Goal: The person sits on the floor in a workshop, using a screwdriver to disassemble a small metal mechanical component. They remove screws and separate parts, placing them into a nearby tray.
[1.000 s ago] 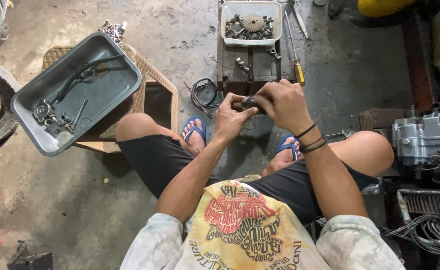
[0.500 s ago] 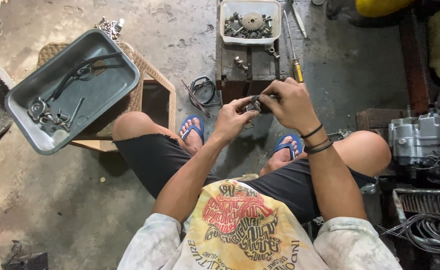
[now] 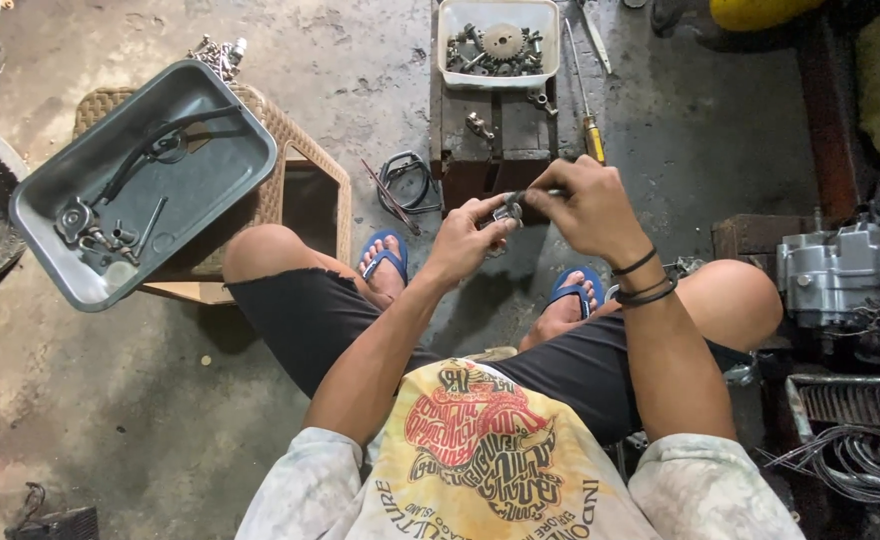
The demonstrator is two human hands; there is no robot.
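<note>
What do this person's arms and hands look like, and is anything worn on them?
Both hands are bare, with no gloves. The left hand has nothing on its wrist. The right hand has thin dark bands round the wrist, one apart and others lower down. The forearms are uncovered; short, pale, washed-out sleeves of a printed yellow shirt cover the shoulders.

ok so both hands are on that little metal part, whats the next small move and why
Probably a slight turn of the small metal part by the left hand, held steady while the right hand works its slim tool in. Both hands pinch it in mid-air above the feet, nothing supports it, and the tool tip already meets the part. What the tool is exactly is too small to tell.
</note>
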